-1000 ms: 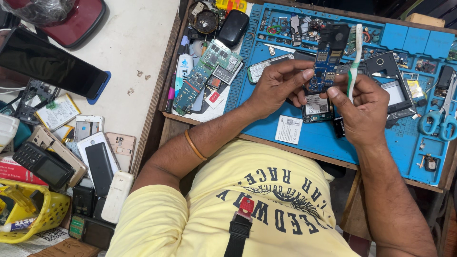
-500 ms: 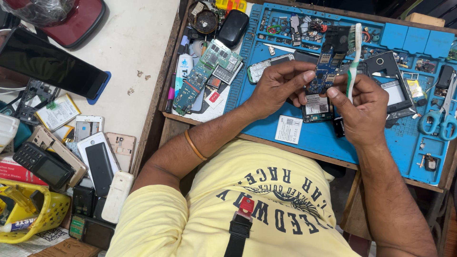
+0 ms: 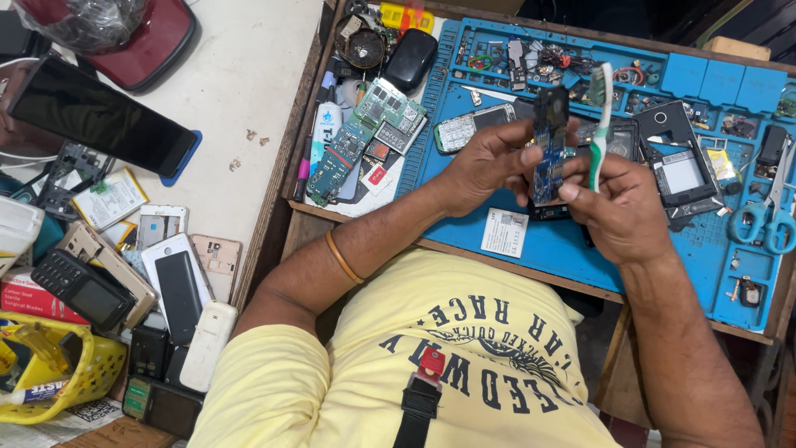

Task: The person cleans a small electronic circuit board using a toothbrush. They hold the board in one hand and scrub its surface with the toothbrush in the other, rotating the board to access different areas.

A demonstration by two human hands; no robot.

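Two hands up, we hold parts above the blue mat point(image 3: 464, 178).
Left hand point(image 3: 485, 162) pinches circuit board point(image 3: 547, 149); right hand point(image 3: 626, 207) grips toothbrush point(image 3: 600, 124).

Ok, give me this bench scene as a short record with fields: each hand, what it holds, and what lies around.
left hand: pinches a blue circuit board, held upright above the mat
right hand: grips a green and white toothbrush, bristles up, beside the board
work surface: blue repair mat with small parts in its compartments
near right: blue-handled scissors
near left: green circuit boards, black mouse
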